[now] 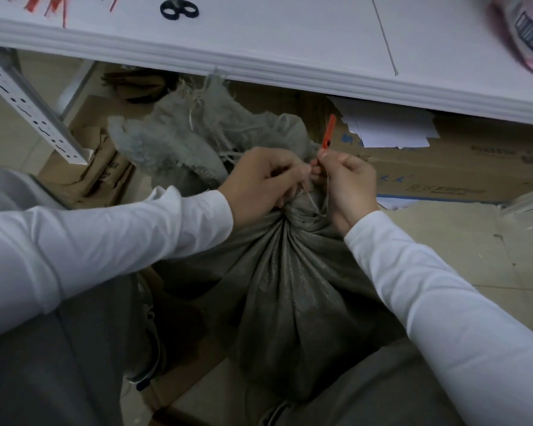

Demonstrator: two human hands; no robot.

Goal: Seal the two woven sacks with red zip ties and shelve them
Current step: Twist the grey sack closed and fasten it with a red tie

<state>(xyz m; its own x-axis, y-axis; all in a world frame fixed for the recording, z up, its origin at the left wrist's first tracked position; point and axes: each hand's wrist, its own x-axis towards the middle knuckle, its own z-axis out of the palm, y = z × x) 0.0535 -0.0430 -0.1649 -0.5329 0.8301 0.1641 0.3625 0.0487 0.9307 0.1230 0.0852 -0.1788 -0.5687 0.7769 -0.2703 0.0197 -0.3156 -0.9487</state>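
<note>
A grey woven sack [290, 287] stands on the floor between my knees, its neck bunched tight and its frayed open top [197, 130] flopped back under the shelf. A red zip tie [328, 133] runs round the neck, with its flat tag end sticking up. My left hand [265, 182] grips the gathered neck, its fingertips at the tie. My right hand [348, 186] pinches the red tie just below the tag. Only one sack is in view.
A white shelf board [259, 47] crosses the top, with black scissors [179, 9], spare red zip ties [53, 7] and a pink-and-white package [526, 35] on it. Under it lie flattened cardboard boxes [459, 167], white papers [388, 130] and a perforated shelf post [28, 109].
</note>
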